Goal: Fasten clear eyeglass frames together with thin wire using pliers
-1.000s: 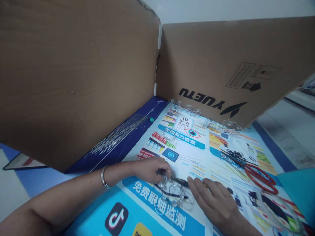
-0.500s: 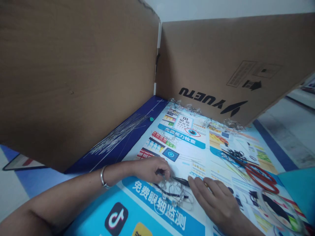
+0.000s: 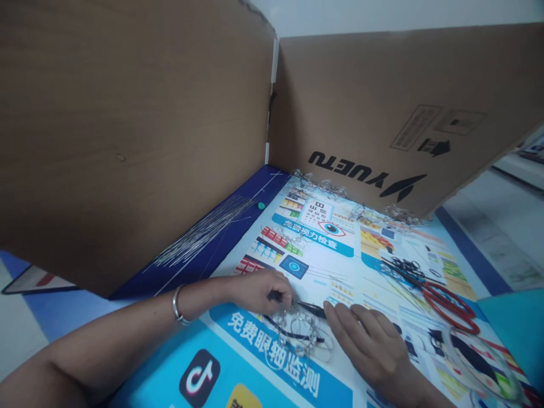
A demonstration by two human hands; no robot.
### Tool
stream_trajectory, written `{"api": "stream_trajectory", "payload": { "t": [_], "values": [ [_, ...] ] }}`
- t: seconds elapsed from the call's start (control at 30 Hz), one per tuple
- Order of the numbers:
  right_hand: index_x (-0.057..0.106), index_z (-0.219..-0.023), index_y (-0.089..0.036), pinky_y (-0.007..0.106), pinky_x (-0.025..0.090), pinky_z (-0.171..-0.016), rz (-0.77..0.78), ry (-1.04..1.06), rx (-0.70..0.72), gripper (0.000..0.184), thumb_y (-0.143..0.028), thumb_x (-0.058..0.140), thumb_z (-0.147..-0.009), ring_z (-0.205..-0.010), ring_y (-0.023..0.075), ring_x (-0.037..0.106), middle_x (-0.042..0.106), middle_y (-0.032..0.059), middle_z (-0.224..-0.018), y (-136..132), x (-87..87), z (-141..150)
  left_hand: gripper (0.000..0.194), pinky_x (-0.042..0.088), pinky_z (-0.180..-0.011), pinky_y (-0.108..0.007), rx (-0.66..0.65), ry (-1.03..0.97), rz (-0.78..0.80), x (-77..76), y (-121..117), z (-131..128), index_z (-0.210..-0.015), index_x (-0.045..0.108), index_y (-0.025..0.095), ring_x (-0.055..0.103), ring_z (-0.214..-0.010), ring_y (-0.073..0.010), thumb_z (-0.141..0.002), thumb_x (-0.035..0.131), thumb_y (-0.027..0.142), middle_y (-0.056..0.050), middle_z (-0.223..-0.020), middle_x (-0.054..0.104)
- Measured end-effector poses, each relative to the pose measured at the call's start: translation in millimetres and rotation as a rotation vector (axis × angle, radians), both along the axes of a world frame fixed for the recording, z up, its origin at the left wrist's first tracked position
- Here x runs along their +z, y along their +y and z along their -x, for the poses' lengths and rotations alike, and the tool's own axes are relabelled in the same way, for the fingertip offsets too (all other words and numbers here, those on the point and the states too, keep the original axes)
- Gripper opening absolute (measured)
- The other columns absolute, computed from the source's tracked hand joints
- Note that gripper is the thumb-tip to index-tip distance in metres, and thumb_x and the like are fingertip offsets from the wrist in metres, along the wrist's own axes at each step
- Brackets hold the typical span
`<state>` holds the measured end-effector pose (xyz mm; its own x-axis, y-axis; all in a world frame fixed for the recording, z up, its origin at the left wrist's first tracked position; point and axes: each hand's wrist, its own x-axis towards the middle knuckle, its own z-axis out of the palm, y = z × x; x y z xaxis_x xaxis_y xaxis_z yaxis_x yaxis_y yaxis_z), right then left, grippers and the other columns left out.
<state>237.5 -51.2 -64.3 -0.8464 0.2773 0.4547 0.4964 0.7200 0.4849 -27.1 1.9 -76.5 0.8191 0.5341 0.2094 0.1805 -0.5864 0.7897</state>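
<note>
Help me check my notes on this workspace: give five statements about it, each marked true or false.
1. The right hand holds a slim dark tool. True.
2. The metal bracelet is on the right wrist. False: it is on the left.
3. The scissors have red handles. True.
4. The loose silvery rods lie right of the scissors. False: they lie left, along the cardboard panel.
5. The left hand is next to tangled clear loops. True.
</note>
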Motion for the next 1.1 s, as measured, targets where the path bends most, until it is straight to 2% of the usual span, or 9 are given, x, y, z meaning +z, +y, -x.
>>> {"api": "stream_trajectory", "payload": {
  "t": [0.4,0.7,1.1],
  "values": [
    [0.066,-0.104,-0.012,0.038,0.038,-0.072,-0.071,0.007,0.034,0.029,-0.006,0.042,-0.087,-0.080,0.0218,0.057,0.069,0.0083,-0.092,4.1,2.6,0.7,0.024,0.045,-0.074,-0.023,-0.026,-0.032,0.003,-5.6,2.9,0.7,-0.076,0.062,0.016,0.060,-0.078,-0.0144,-0.064,0.054,-0.004,-0.002,-0.082,0.066],
    [0.066,-0.105,-0.009,0.039,0.038,-0.070,-0.081,-0.032,0.045,0.031,-0.006,0.039,-0.088,-0.079,0.0228,0.058,0.069,0.0073,-0.095,3.6,2.9,0.9,0.024,0.045,-0.077,-0.024,-0.028,-0.032,-0.005,-2.4,2.9,0.5,-0.075,0.062,0.015,0.060,-0.079,-0.0146,-0.064,0.053,-0.004,-0.003,-0.083,0.066],
    [0.067,-0.104,-0.013,0.038,0.037,-0.070,-0.141,-0.071,0.075,0.034,-0.008,0.037,-0.090,-0.078,0.0203,0.058,0.070,0.0041,-0.096,4.4,7.4,1.9,0.021,0.045,-0.076,-0.025,-0.022,-0.037,0.015,-3.4,2.8,0.7,-0.075,0.061,0.015,0.060,-0.079,-0.0145,-0.064,0.056,-0.002,-0.002,-0.083,0.066]
  ]
}}
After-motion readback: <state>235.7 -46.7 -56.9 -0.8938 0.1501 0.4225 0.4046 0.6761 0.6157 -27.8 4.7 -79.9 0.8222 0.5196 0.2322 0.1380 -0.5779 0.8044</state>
